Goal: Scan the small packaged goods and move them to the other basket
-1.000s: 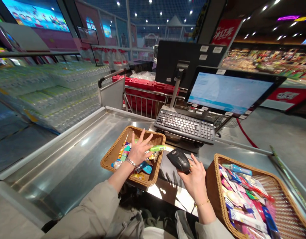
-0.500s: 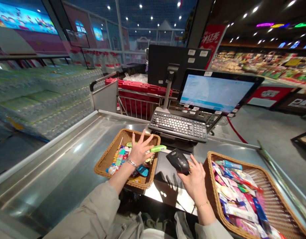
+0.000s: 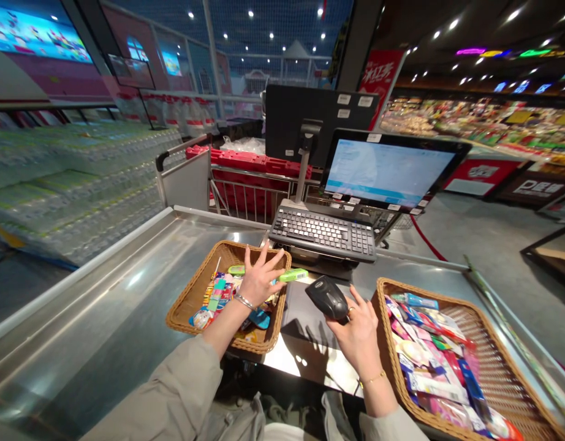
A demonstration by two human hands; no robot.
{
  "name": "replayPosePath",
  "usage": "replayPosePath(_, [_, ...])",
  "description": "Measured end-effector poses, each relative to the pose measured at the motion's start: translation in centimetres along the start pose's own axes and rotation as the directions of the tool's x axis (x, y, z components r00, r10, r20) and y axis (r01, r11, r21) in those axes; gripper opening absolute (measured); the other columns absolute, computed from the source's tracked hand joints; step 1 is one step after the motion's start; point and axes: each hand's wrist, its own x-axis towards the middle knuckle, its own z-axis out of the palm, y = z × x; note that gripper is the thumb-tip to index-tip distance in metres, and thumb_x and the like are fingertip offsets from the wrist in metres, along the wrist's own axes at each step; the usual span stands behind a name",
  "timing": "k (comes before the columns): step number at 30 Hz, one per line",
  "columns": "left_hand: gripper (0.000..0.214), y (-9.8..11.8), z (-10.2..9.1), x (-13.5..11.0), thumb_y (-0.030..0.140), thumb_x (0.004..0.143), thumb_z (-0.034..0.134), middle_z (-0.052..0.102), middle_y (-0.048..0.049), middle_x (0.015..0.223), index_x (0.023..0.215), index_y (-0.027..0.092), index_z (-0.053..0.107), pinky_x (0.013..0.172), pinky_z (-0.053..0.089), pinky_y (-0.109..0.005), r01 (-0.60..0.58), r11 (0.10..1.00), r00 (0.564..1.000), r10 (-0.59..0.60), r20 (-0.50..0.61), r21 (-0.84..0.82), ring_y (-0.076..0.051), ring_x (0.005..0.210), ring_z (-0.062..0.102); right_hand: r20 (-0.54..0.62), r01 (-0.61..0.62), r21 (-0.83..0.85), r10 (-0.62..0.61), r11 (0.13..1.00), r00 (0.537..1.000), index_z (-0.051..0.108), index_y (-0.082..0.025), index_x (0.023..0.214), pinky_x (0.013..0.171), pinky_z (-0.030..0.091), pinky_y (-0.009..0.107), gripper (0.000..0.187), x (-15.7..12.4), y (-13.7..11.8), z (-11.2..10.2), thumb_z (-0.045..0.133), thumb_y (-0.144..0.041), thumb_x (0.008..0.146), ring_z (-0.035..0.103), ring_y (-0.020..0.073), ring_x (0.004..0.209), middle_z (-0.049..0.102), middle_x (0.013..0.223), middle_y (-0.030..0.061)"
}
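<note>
My left hand (image 3: 259, 283) is over the left wicker basket (image 3: 184, 306), fingers spread across a long, bright green package (image 3: 294, 275) gripped beneath them. One end, with a white barcode label, juts past the basket's right rim towards the scanner; the palm hides its middle. Under that hand, small colourful packaged goods (image 3: 218, 294) lie in the basket. A black handheld barcode scanner (image 3: 327, 297) is in my right hand (image 3: 358, 327), its head facing the green package, a short gap apart. Right of this hand stands another wicker basket (image 3: 388, 343) full of packaged items (image 3: 441, 367).
A keyboard (image 3: 322, 231) and a lit monitor (image 3: 388, 170) stand behind the baskets, beside a second dark screen (image 3: 322, 122). The metal counter (image 3: 126, 318) has raised edges. Beyond it are a shopping cart (image 3: 246, 196) and stacked bottle packs (image 3: 80, 190).
The whole view has shifted slightly, so the baskets and screens sit a little further left. Both hands keep nearly the same pose, with the green package and scanner still held.
</note>
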Motion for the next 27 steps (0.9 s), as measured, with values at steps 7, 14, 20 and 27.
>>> replayPosePath(7, [0.019,0.3,0.4,0.6,0.035,0.080,0.072,0.055,-0.0023,0.141,0.098,0.029,0.074,0.112,0.000,-0.075,-0.019,1.000,1.000,0.018,-0.005,-0.024,-0.039,0.143,0.029,-0.002,-0.018,0.000,0.018,1.000,1.000,0.072,-0.026,0.089,0.113,0.020,0.060,0.024,-0.1,0.2,-0.4,0.064,-0.030,0.067,0.045,0.0322,0.134,0.072,0.112,0.0042])
replayPosePath(14, [0.020,0.6,0.7,1.2,0.036,0.079,0.073,0.055,-0.0029,0.141,0.097,0.030,0.075,0.111,0.000,-0.076,-0.030,0.999,1.000,0.030,0.001,-0.040,-0.039,0.142,0.030,-0.028,0.005,-0.028,-0.005,1.000,1.000,0.071,-0.024,0.089,0.111,0.024,0.058,0.022,-0.1,0.2,-0.8,0.062,-0.028,0.069,0.046,0.0327,0.133,0.072,0.111,0.0061])
replayPosePath(20, [0.020,0.8,1.1,1.7,0.036,0.080,0.072,0.056,-0.0031,0.139,0.099,0.030,0.074,0.112,-0.001,-0.074,-0.043,0.997,0.999,0.042,-0.016,-0.057,-0.037,0.143,0.030,-0.022,-0.010,-0.028,0.009,1.000,1.000,0.071,-0.024,0.088,0.112,0.023,0.058,0.021,-0.2,0.4,-1.1,0.062,-0.029,0.070,0.045,0.0323,0.133,0.072,0.111,0.0061])
replayPosePath(27, [0.020,1.3,1.5,2.6,0.037,0.079,0.072,0.054,-0.0030,0.141,0.097,0.030,0.074,0.112,-0.001,-0.075,-0.066,0.996,0.998,0.066,0.005,-0.057,-0.038,0.144,0.027,-0.038,-0.007,-0.036,0.006,0.999,0.999,0.071,-0.023,0.080,0.110,0.027,0.056,0.015,-0.2,0.4,-2.1,0.060,-0.029,0.071,0.046,0.0323,0.132,0.073,0.108,0.0052])
